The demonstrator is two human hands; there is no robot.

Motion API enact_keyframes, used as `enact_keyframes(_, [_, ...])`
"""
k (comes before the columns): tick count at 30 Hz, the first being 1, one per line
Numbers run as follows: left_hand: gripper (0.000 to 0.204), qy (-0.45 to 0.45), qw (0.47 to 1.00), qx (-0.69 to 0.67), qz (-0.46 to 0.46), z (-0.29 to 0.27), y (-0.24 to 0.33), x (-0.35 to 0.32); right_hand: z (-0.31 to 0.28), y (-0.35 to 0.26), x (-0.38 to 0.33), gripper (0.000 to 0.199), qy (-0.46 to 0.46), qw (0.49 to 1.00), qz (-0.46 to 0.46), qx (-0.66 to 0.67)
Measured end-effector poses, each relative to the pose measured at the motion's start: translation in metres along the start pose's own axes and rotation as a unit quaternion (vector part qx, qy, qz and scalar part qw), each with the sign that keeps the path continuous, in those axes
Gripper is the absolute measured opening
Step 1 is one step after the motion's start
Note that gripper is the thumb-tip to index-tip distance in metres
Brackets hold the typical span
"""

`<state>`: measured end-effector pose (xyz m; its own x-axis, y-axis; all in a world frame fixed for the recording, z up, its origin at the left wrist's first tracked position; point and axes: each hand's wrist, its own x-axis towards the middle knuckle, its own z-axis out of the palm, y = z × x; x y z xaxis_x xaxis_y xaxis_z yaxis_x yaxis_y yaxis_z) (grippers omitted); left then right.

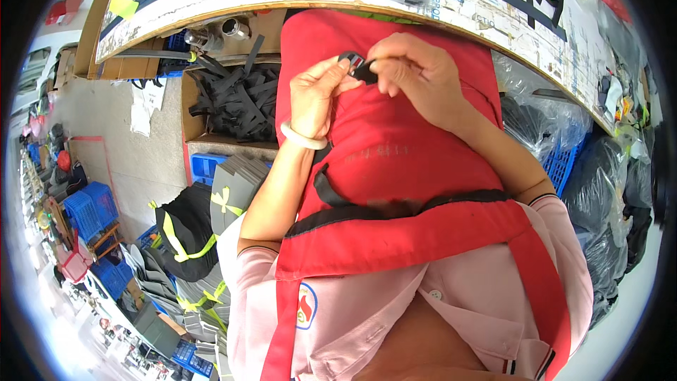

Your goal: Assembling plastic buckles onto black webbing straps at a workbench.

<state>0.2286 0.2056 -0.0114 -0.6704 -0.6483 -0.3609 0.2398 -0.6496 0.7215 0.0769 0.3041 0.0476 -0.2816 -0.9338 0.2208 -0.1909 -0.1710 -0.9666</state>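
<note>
hands meet over the lap, just under the edge of the workbench (352, 0), where a small black plastic buckle (358, 67) is pinched between them. left hand (314, 99) holds the piece from one side with thumb and fingertips closed on it, a pale bangle (303, 137) on the wrist; right hand (416, 74) grips the other side with its fingers curled over, thumb pressing in. held this close and this high, the buckle sits where both thumbs can push on it and the eyes can follow it. under the hands lies a red apron (381, 141), which makes a soft surface to catch anything dropped; a black strap (328, 190) runs across it lower down. to the person's left a cardboard box (233, 99) stands open under the bench, full of cut black strap lengths, near enough for the left hand to reach. blue crates (88, 208) and bundles tied with yellow tape stand further off on the floor, and clear plastic bags (543, 127) of dark parts are piled to the right.
</note>
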Motion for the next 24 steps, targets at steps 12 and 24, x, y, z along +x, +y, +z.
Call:
enact_keyframes(12, [0.016, -0.015, 0.973, 0.179, 0.141, 0.002, -0.008, -0.002, -0.001, 0.029, 0.002, 0.018, -0.037, 0.960, 0.256, 0.109])
enact_keyframes(24, [0.014, -0.093, 0.967, 0.205, 0.122, -0.013, 0.013, -0.019, -0.005, 0.041, 0.003, 0.020, -0.136, 0.913, 0.335, 0.189])
